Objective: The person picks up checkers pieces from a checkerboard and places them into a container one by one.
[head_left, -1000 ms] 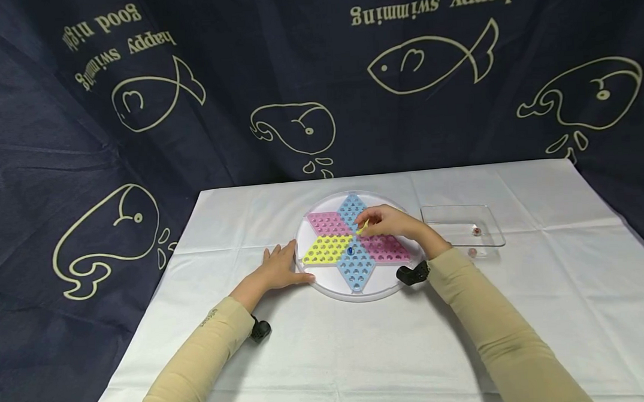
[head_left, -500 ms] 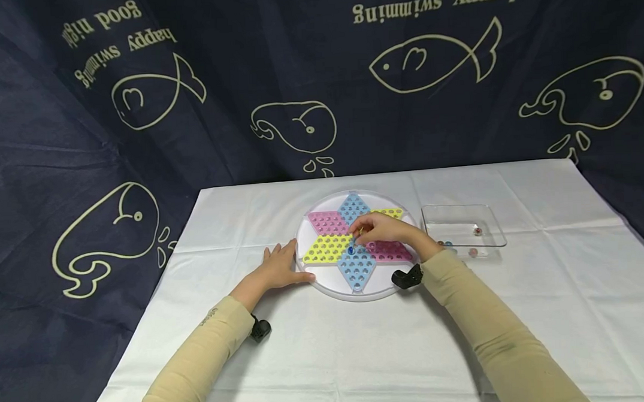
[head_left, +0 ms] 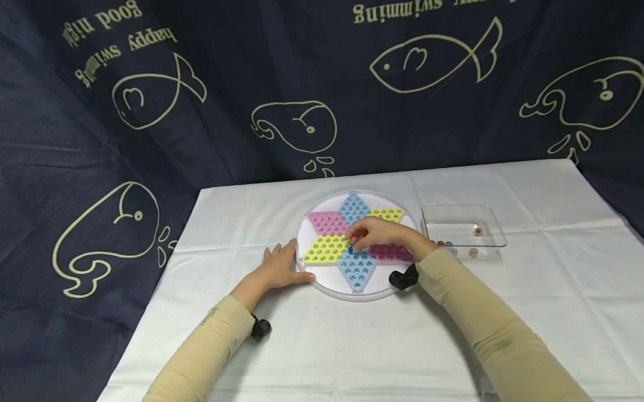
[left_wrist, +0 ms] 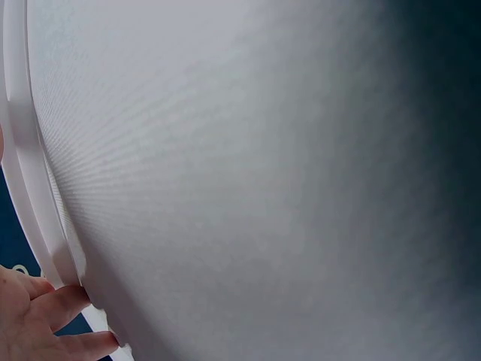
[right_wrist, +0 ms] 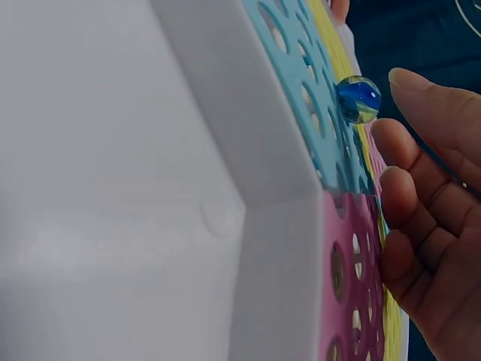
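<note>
A round white Chinese checkers board [head_left: 325, 280] with a blue, pink and yellow star of holes lies on the white-clothed table. My left hand [head_left: 278, 269] rests at its left rim, fingers spread; in the left wrist view some of its fingers [left_wrist: 64, 307] touch the rim. Over the middle of the star is my right hand [head_left: 379, 231], thumb and fingers bent close round a blue marble [head_left: 350, 250]. The right wrist view has this clear marble [right_wrist: 359, 99] with blue and yellow swirls on the blue holes, just beyond the tips of thumb and forefinger, a small gap showing.
Right of the board stands a clear plastic tray [head_left: 467, 246] with several marbles [head_left: 477, 231] in it. Behind the table hangs a dark blue curtain [head_left: 316, 57] printed with fish and whales. Small black devices [head_left: 403, 278] sit at both wrists.
My right hand has moved left and slightly nearer to me, from the star's upper middle to the blue marble, uncovering the yellow upper-right point. The left hand has stayed at the rim.
</note>
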`<action>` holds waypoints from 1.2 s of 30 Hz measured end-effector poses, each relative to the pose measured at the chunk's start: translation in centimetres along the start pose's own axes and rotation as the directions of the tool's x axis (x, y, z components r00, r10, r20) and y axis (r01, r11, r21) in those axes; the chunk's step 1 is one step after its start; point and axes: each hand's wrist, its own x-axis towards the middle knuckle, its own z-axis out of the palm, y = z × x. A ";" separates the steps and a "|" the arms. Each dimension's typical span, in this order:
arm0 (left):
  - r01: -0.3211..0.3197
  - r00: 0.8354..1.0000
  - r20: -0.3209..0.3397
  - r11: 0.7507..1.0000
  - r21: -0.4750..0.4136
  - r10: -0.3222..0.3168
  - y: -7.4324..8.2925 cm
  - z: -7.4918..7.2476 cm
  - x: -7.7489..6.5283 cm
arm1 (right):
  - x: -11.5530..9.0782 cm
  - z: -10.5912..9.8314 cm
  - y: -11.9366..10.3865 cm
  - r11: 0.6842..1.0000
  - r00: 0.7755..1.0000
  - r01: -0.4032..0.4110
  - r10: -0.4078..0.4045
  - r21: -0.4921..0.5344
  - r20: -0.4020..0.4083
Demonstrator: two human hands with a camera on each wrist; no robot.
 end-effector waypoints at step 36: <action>0.011 1.000 0.011 1.000 -0.019 -0.011 0.4 -0.2 -0.2 | 0.8 0.3 -0.1 0.985 0.992 -0.072 0.086 -0.157 0.090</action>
